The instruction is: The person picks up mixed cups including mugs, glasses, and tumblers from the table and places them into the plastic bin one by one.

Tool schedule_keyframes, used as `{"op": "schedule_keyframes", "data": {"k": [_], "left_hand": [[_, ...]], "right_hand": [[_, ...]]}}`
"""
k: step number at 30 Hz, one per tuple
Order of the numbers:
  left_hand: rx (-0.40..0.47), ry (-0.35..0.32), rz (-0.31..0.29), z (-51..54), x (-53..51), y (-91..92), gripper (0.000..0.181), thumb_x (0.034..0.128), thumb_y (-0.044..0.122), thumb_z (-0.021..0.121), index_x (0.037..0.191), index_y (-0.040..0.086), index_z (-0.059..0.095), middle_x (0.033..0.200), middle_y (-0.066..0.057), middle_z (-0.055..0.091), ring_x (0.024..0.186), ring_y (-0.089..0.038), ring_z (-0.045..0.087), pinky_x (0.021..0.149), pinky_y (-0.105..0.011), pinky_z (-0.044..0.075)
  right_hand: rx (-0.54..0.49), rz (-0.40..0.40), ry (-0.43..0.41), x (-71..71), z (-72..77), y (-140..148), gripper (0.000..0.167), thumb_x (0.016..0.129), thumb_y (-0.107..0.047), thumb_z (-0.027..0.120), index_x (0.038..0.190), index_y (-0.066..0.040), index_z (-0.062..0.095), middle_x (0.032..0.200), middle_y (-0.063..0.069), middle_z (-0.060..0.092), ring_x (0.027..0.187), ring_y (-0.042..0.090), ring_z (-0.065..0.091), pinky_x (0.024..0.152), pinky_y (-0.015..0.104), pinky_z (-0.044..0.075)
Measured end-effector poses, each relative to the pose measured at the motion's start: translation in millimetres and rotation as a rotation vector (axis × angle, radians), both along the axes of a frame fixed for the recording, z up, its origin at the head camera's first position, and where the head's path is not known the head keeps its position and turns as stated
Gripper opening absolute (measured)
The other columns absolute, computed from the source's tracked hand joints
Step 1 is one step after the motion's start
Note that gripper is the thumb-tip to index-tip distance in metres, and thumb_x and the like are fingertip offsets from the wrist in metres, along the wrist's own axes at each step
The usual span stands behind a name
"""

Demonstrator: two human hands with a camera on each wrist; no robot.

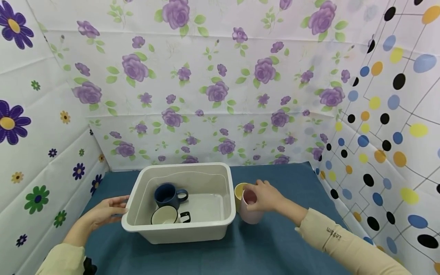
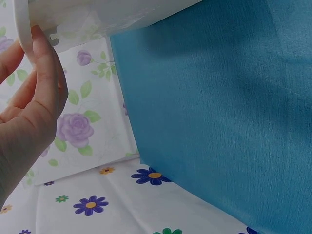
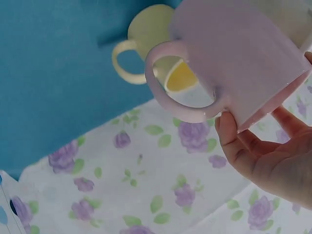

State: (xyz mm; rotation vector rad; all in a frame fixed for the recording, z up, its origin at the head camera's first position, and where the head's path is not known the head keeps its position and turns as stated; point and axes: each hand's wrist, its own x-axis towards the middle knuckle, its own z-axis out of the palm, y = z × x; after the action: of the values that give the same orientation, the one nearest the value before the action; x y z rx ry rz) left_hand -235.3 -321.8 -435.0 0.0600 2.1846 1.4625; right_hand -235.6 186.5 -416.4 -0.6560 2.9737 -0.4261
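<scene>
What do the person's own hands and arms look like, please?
The left hand and right hand are bare, with no gloves showing. Both arms have long, cream-coloured fabric sleeves; the right one bears small dark lettering. Something black shows beside the left sleeve.

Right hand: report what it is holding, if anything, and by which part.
The right hand holds the pink mug by its rim, with the thumb close to the handle.

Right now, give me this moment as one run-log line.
left hand: holds rim of white bin | right hand: grips pink mug near rim | yellow mug: on table, beside bin | in bin: blue mug, white mug
</scene>
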Motion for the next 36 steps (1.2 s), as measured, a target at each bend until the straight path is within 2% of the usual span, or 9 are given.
{"op": "schedule_keyframes", "data": {"k": [12, 14, 18, 21, 30, 36], "left_hand": [[0.005, -0.014, 0.013, 2.2, 1.5, -1.6, 0.075, 0.0917, 0.013, 0.060, 0.144, -0.013, 0.012, 0.106, 0.006, 0.063, 0.094, -0.004, 0.060, 0.091, -0.046, 0.052], [-0.008, -0.014, 0.025, 4.5, 1.0, -0.5, 0.076, 0.0912, 0.013, 0.060, 0.144, -0.013, 0.013, 0.110, 0.001, 0.064, 0.095, -0.005, 0.060, 0.091, -0.046, 0.052], [-0.037, -0.007, 0.035, 7.4, -1.1, 2.1, 0.077, 0.0902, 0.015, 0.062, 0.144, -0.013, 0.015, 0.124, -0.016, 0.059, 0.099, -0.007, 0.060, 0.092, -0.046, 0.052], [-0.046, -0.013, 0.038, 8.1, -2.9, 2.9, 0.076, 0.0904, 0.015, 0.062, 0.145, -0.012, 0.016, 0.129, -0.020, 0.055, 0.100, -0.007, 0.059, 0.093, -0.046, 0.051], [-0.036, -0.019, 0.034, 5.6, -0.9, 2.8, 0.073, 0.0915, 0.014, 0.060, 0.144, -0.013, 0.017, 0.116, -0.004, 0.062, 0.098, -0.005, 0.058, 0.093, -0.046, 0.051], [-0.029, -0.012, 0.028, 3.2, 3.2, 2.5, 0.074, 0.0915, 0.014, 0.060, 0.144, -0.013, 0.016, 0.115, -0.003, 0.062, 0.098, -0.005, 0.059, 0.093, -0.046, 0.051]], "right_hand": [[0.003, 0.030, -0.017, -11.1, 31.0, -2.0, 0.058, 0.076, -0.036, 0.071, 0.129, -0.018, 0.056, 0.103, 0.012, 0.057, 0.082, 0.024, 0.048, 0.062, 0.033, 0.046], [0.004, 0.046, -0.025, -12.1, 37.2, -2.9, 0.057, 0.077, -0.035, 0.071, 0.129, -0.018, 0.055, 0.104, 0.013, 0.058, 0.082, 0.024, 0.048, 0.062, 0.033, 0.045], [0.016, 0.081, -0.031, -14.8, 47.5, -3.3, 0.056, 0.077, -0.033, 0.072, 0.129, -0.017, 0.055, 0.106, 0.014, 0.058, 0.082, 0.025, 0.049, 0.065, 0.035, 0.045], [0.032, 0.101, -0.018, -17.9, 54.0, -3.3, 0.056, 0.078, -0.032, 0.071, 0.129, -0.017, 0.055, 0.109, 0.013, 0.060, 0.087, 0.026, 0.053, 0.069, 0.037, 0.048], [0.063, 0.121, 0.009, -24.1, 80.9, -9.2, 0.058, 0.077, -0.032, 0.071, 0.130, -0.016, 0.055, 0.113, 0.013, 0.060, 0.093, 0.028, 0.056, 0.071, 0.037, 0.051], [0.053, 0.163, 0.026, -26.3, 95.9, -17.2, 0.059, 0.077, -0.030, 0.072, 0.131, -0.014, 0.054, 0.109, 0.014, 0.060, 0.089, 0.026, 0.057, 0.067, 0.034, 0.051]]}}
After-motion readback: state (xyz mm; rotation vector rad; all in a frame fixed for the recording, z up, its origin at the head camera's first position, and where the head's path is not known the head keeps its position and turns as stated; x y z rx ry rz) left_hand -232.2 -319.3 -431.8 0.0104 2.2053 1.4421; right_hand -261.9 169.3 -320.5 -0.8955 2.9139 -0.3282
